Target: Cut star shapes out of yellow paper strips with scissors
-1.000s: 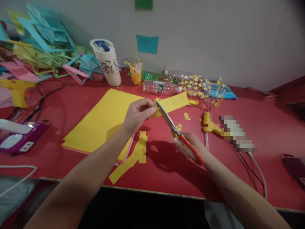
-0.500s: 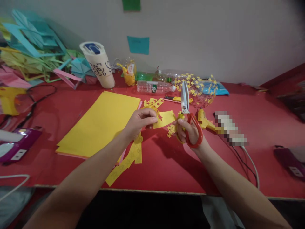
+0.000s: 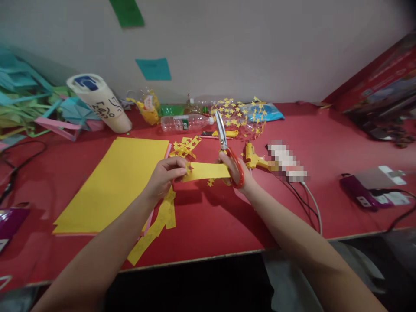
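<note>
A yellow paper strip (image 3: 208, 170) with a star-shaped hole near its left end stretches between my hands above the red table. Its left end is pinched in my left hand (image 3: 167, 173). My right hand (image 3: 236, 170) grips red-handled scissors (image 3: 241, 172), their blades pointing up and away, and its fingers reach the strip's right end. Beneath the strip lie small cut yellow stars (image 3: 210, 183). Just beyond are paper offcuts with star holes (image 3: 185, 147). More yellow strips (image 3: 159, 223) lie by my left forearm.
A stack of yellow sheets (image 3: 113, 182) covers the left of the red table (image 3: 211, 225). Farther back stand a white tumbler (image 3: 100, 104) and a clear bottle (image 3: 182, 123), beside a bottle covered with stars (image 3: 229, 113). A yellow glue gun (image 3: 255, 159) and a cable lie right.
The view has turned right, shifting the table's things leftward. The strip now lies straighter between my hands, and the scissors tilt more to the left.
</note>
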`<action>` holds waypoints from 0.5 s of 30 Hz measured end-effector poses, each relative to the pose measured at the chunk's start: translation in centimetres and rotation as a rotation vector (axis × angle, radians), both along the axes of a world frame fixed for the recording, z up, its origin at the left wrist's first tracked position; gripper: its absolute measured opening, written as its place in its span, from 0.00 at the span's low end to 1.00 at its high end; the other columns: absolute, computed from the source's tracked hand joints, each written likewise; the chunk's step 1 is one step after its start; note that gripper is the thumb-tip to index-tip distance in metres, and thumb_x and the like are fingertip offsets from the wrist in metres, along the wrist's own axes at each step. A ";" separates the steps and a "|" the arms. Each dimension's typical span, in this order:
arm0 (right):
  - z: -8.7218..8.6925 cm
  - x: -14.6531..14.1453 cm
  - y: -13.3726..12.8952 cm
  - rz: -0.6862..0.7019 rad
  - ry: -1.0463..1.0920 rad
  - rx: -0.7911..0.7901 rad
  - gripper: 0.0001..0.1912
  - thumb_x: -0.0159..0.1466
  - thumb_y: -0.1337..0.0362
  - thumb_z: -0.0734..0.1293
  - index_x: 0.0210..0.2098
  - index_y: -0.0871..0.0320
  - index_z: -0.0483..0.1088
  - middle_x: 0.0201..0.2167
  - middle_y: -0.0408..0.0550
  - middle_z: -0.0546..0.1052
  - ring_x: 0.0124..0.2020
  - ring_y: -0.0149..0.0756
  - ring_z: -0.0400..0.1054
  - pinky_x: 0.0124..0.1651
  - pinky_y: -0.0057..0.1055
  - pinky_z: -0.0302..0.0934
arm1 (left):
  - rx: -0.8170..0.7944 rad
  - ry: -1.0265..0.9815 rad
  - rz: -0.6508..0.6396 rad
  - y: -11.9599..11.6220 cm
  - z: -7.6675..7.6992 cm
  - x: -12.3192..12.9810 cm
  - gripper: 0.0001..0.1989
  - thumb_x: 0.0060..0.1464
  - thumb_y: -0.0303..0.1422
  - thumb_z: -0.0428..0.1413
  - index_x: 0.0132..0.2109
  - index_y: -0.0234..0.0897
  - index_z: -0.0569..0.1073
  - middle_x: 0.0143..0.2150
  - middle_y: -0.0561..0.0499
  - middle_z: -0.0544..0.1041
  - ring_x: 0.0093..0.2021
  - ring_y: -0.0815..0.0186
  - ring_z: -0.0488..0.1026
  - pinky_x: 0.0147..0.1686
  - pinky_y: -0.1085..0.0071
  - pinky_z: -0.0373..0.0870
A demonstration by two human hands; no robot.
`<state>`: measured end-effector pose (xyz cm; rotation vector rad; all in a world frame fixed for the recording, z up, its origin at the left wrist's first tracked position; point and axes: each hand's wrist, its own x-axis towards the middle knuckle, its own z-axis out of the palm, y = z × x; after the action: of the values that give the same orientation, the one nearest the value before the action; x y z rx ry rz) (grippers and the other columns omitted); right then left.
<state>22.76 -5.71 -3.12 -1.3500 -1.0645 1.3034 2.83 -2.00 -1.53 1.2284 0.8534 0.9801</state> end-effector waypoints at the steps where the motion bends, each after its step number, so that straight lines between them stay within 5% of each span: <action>1: 0.2 -0.1 -0.1 0.002 0.029 0.002 0.21 0.58 0.45 0.63 0.22 0.55 0.62 0.06 0.34 0.56 0.08 0.27 0.51 0.13 0.26 0.45 | -0.001 0.028 0.010 0.2 -0.1 0.0 0.07 0.33 0.31 0.62 0.20 0.36 0.70 0.22 0.55 0.68 0.18 0.76 0.59 0.17 0.77 0.56; 9: 0.7 0.1 -0.1 -0.099 0.220 0.106 0.19 0.56 0.48 0.67 0.22 0.54 0.59 0.07 0.30 0.57 0.08 0.23 0.50 0.24 0.28 0.64 | 0.143 0.332 -0.078 2.0 -1.0 -0.2 0.09 0.44 0.33 0.59 0.22 0.35 0.69 0.20 0.56 0.66 0.20 0.75 0.59 0.23 0.74 0.57; 15: 0.9 0.7 0.7 -0.162 0.077 0.001 0.12 0.50 0.57 0.70 0.27 0.55 0.62 0.10 0.32 0.62 0.08 0.24 0.52 0.15 0.26 0.53 | 0.093 0.328 -0.124 1.9 -1.0 0.8 0.09 0.43 0.34 0.59 0.22 0.35 0.68 0.21 0.56 0.67 0.21 0.74 0.60 0.23 0.75 0.57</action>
<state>23.41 -5.00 -2.25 -1.3450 -0.8842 1.2247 3.64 -0.08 -2.48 1.5303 0.9805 0.7351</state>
